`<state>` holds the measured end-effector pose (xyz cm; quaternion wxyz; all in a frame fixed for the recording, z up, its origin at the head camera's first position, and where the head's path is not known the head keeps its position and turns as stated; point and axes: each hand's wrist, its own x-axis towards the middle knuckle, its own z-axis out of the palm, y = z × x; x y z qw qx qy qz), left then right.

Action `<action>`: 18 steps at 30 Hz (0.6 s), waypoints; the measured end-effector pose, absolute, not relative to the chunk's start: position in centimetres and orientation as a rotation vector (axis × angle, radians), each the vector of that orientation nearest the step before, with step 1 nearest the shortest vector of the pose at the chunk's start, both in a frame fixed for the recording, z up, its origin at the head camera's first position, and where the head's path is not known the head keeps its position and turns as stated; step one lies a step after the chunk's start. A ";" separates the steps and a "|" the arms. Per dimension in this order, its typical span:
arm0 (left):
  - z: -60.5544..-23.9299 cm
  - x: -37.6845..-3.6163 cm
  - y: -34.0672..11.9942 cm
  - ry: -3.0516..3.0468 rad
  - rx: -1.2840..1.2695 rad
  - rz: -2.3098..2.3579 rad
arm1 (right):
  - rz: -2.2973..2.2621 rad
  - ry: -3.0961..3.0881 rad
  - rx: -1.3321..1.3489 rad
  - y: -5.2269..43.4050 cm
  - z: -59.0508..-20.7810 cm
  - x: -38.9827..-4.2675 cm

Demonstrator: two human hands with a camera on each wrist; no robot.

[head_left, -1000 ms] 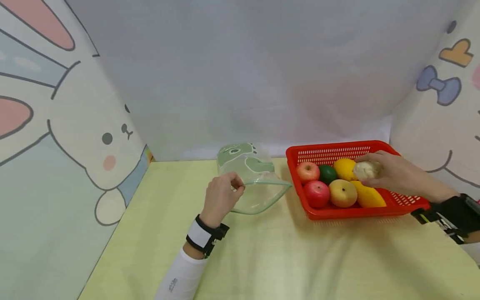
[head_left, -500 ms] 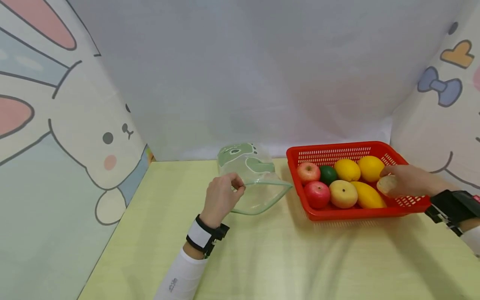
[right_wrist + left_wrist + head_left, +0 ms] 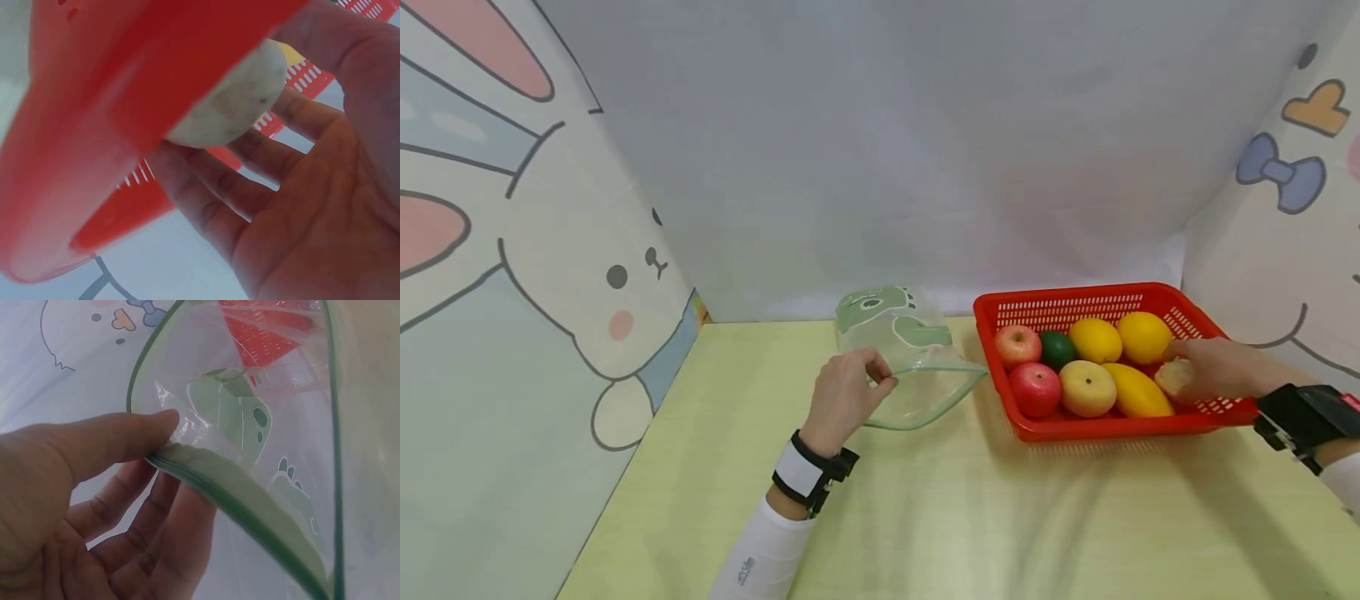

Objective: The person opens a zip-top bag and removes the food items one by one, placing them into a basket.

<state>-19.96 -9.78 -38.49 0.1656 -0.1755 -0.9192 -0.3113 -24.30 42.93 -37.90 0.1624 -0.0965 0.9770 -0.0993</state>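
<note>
A clear zip bag (image 3: 917,400) with a green edge and green printed cartoon shapes lies on the table, its mouth spread apart. My left hand (image 3: 848,393) pinches one side of that mouth; in the left wrist view the thumb lies over the green zip strip (image 3: 237,519) with fingers beneath. At the right end of the red basket (image 3: 1093,432), my right hand (image 3: 1217,368) holds a whitish round bulb (image 3: 1174,377). The right wrist view shows the bulb (image 3: 234,103) between thumb and fingers, partly hidden by the basket's rim.
In the basket sit two reddish apples (image 3: 1035,389), a dark green fruit (image 3: 1057,350), two yellow lemon-like fruits (image 3: 1144,337), a pale yellow round fruit (image 3: 1087,388) and a yellow mango (image 3: 1138,392). A grey-white cloth wall (image 3: 880,167) rises behind the table (image 3: 925,517).
My right hand has carried the whitish bulb right and down into the basket's right end, uncovering the second lemon-like fruit. The left hand keeps its hold on the bag, almost unmoved.
</note>
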 end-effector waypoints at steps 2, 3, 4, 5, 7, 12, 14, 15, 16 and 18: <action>-38.4 -19.9 -9.8 -2.617 -0.517 -0.896 | -0.272 2.785 -0.286 43.0 -37.9 -24.1; -38.5 -19.9 -9.9 -2.615 -0.523 -0.897 | -0.270 2.786 -0.286 43.0 -38.0 -24.0; -38.5 -19.9 -9.9 -2.612 -0.531 -0.898 | -0.260 2.793 -0.294 43.0 -38.0 -24.0; -38.5 -19.9 -9.9 -2.614 -0.532 -0.902 | -0.245 2.802 -0.307 43.0 -38.1 -23.9; -38.5 -19.9 -9.9 -2.616 -0.535 -0.899 | -0.244 2.808 -0.306 43.0 -38.2 -23.9; -38.6 -19.9 -9.9 -2.625 -0.537 -0.895 | -0.219 2.846 -0.342 42.5 -38.3 -23.8; -38.6 -19.8 -9.9 -2.632 -0.540 -0.894 | -0.212 2.885 -0.358 42.0 -38.2 -23.6; -38.6 -19.8 -9.9 -2.640 -0.539 -0.896 | -0.211 2.908 -0.362 41.6 -38.1 -23.4; -38.5 -19.7 -9.9 -2.648 -0.538 -0.898 | -0.209 2.937 -0.366 41.1 -37.9 -23.2; -38.4 -19.5 -9.9 -2.661 -0.541 -0.896 | -0.213 2.998 -0.354 40.1 -37.6 -22.7</action>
